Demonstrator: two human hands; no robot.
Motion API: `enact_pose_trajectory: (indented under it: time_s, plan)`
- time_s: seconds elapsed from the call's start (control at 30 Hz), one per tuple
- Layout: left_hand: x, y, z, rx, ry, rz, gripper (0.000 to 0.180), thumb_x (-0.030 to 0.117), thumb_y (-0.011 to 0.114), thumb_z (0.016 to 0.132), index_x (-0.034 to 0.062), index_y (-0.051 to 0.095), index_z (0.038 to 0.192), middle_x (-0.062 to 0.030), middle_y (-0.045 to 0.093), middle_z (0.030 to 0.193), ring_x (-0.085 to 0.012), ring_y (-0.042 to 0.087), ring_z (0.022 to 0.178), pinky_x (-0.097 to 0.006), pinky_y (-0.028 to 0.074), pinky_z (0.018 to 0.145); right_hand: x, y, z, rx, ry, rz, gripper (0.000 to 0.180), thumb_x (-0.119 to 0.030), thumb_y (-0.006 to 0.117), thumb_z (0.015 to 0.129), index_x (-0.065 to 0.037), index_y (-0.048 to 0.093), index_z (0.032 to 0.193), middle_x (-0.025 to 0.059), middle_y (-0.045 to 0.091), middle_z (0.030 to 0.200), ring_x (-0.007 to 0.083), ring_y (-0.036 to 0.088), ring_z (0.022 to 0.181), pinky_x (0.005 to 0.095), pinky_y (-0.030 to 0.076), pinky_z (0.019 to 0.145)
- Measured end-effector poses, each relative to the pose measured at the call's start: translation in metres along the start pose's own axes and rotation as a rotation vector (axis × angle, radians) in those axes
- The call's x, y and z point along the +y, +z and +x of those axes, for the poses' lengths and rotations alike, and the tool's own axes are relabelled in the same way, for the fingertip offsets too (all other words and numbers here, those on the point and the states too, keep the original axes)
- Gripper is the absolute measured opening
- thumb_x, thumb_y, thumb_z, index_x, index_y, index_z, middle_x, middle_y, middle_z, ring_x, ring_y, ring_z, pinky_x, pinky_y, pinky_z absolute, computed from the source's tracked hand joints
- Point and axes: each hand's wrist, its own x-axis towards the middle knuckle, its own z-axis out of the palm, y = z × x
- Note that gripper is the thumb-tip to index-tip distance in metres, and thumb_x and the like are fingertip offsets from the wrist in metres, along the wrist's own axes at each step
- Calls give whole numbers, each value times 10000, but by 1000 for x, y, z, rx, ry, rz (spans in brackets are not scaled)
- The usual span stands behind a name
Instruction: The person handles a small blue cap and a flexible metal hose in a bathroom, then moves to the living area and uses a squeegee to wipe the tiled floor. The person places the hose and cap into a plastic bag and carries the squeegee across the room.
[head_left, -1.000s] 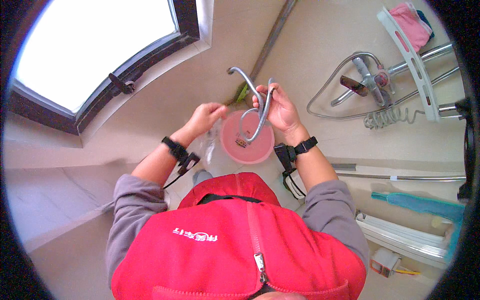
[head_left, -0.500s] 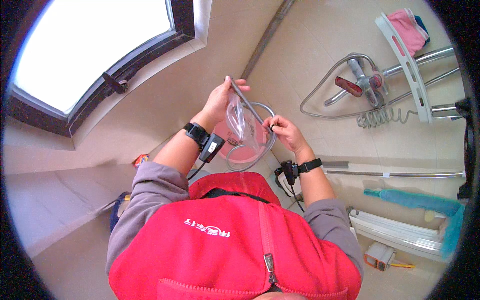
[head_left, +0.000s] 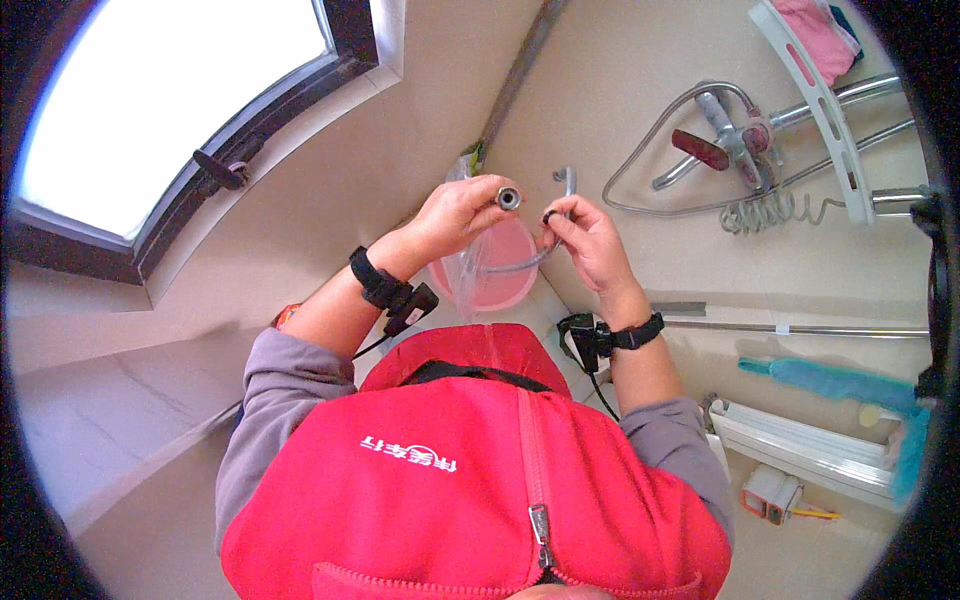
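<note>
Since 0.5 s ago the 2 hands have drawn apart, and the grey flexible hose now sags in a loop between them instead of standing straight up.

Nearest, the red vest fills 6 o'clock. Above it, the left hand is clenched round the hose's metal end fitting, its opening facing the camera, along with a clear plastic bag. At 1 o'clock of it, the right hand pinches the hose near its other end.

To do this well, I judge both ends should stay gripped firmly and the loop unkinked.

Below lies a pink basin; farther, at 2 o'clock, a wall tap.
</note>
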Motion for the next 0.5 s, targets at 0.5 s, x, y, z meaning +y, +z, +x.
enact_pose_trajectory:
  time_s: [0.5]
  plan:
    - [6, -4, 8, -50, 14, 162, 263, 228, 607, 827, 101, 559, 1052, -113, 607, 872, -317, 599, 800, -404, 472, 655, -39, 37, 10, 142, -88, -223, 89, -92, 670, 814, -21, 656, 866, 7, 599, 729, 59, 505, 595, 189, 412, 543]
